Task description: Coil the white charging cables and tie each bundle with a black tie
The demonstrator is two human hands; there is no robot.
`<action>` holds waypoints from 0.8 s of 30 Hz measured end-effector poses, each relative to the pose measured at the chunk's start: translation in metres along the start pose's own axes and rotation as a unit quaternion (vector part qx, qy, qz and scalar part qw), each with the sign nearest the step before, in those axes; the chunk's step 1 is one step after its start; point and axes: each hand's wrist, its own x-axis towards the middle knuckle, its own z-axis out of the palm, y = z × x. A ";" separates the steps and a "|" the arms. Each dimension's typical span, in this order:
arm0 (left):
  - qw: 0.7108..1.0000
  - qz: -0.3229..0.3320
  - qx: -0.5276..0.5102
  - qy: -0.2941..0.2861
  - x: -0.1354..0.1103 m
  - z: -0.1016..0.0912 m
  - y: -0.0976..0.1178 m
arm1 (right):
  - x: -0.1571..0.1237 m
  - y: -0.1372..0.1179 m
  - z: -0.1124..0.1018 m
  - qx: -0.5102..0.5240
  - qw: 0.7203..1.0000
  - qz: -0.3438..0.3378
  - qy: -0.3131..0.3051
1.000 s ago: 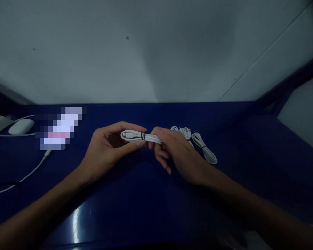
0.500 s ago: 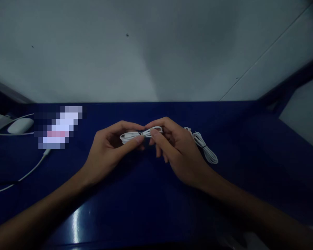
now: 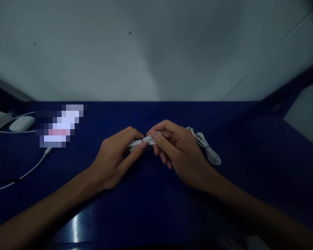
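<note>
White cable bundle (image 3: 137,142), tied with a dark band, is pinched between left hand (image 3: 114,152) and right hand (image 3: 181,151) over the blue desk (image 3: 146,198); another coiled cable (image 3: 208,148) lies just right of them.

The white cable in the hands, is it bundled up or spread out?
Bundled up: the white cable lies folded together, with a dark tie around it, held in the left hand and right hand.
</note>
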 end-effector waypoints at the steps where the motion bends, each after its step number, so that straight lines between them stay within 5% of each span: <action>1: 1.000 0.002 0.002 -0.006 0.000 0.000 0.000 | 0.000 0.000 0.000 0.003 1.000 0.004 -0.002; 9: 1.000 0.005 0.015 -0.016 0.000 -0.005 0.000 | 0.000 -0.003 -0.001 0.026 0.999 0.022 -0.010; 13: 1.000 -0.004 -0.006 -0.001 -0.001 -0.004 0.003 | -0.002 -0.001 0.003 -0.071 0.997 -0.028 0.023; 15: 1.000 -0.012 -0.025 0.005 -0.002 -0.002 0.005 | -0.002 0.003 0.003 -0.191 0.973 -0.122 0.040; 18: 0.998 -0.029 -0.052 0.015 -0.002 0.001 0.008 | -0.001 0.007 0.004 -0.364 0.892 -0.267 0.037; 24: 0.989 -0.111 -0.087 0.045 -0.002 0.004 0.007 | -0.002 0.014 0.012 -0.468 0.838 -0.278 -0.042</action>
